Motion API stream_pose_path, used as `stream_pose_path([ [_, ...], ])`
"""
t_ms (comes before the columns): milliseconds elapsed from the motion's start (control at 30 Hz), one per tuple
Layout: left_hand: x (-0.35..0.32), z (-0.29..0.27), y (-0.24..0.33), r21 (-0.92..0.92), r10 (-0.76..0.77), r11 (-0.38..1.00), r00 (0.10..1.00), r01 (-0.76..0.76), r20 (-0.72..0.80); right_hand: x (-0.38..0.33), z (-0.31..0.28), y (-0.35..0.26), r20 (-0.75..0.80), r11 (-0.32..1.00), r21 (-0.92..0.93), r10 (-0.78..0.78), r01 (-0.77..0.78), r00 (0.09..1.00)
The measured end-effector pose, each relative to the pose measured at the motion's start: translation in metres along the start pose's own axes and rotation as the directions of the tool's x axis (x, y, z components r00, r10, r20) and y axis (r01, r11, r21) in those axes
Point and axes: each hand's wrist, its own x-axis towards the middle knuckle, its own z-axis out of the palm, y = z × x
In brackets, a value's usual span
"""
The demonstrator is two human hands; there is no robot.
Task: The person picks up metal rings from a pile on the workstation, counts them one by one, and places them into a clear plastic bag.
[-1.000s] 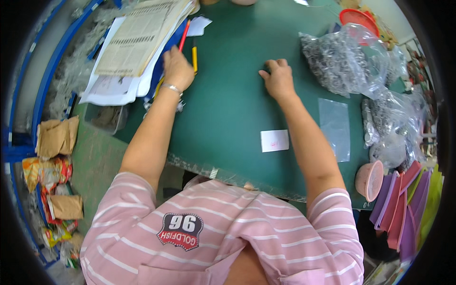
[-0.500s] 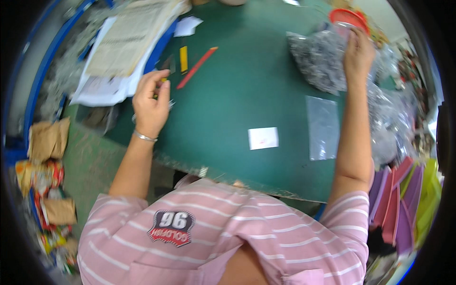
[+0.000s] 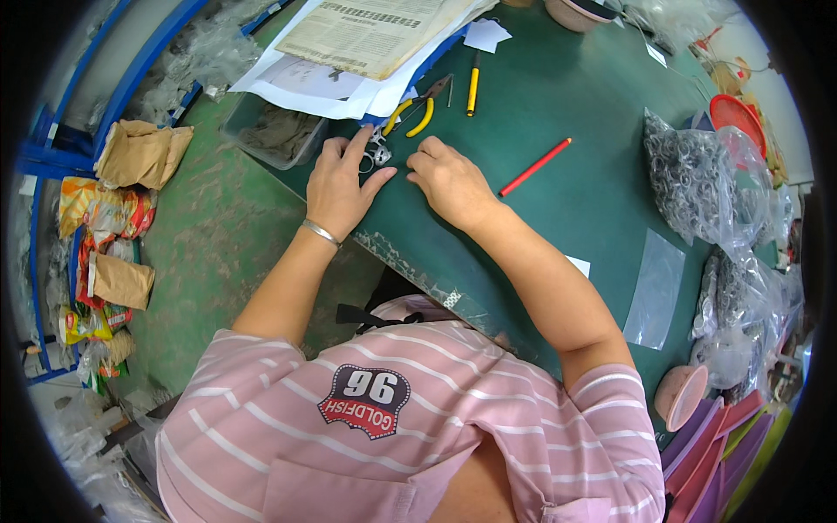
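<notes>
At the table's left edge my left hand lies with thumb and forefinger apart beside a few small silver metal pieces with rings. Just to the right is my right hand, its fingers curled and the tips pressed together; whatever they may hold is hidden. Beyond both hands lie pliers with yellow handles, jaws pointing away. A yellow and black pen-like tool rests farther back, and a red pencil lies right of my right hand.
Papers are piled at the back left, above a clear plastic tub of grey stuff. Bags of dark rings and a red basket stand right. A flat clear bag and a pink bowl lie nearer.
My right hand has left the bag of rings and come across beside my left hand. The pliers, partly covered by my left hand before, now show fully. The view has turned left.
</notes>
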Motion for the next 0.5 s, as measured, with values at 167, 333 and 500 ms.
stream_pose_path([
  [167, 0.013, 0.012, 0.006, 0.046, -0.034, 0.998, 0.999, 0.034, -0.010, -0.024, -0.036, -0.005, -0.047, 0.994, 0.086, 0.073, -0.069, 0.996],
  [333, 0.016, 0.023, -0.003, -0.009, 0.029, 1.000, 0.996, -0.030, -0.079, -0.068, -0.134, 0.018, 0.175, 0.826, -0.383, 0.505, -0.415, 0.845],
  [500, 0.018, 0.022, -0.004, -0.031, 0.022, 0.999, 0.997, -0.025, -0.074, -0.103, -0.125, 0.047, 0.176, 0.827, -0.506, 0.375, -0.243, 0.910],
])
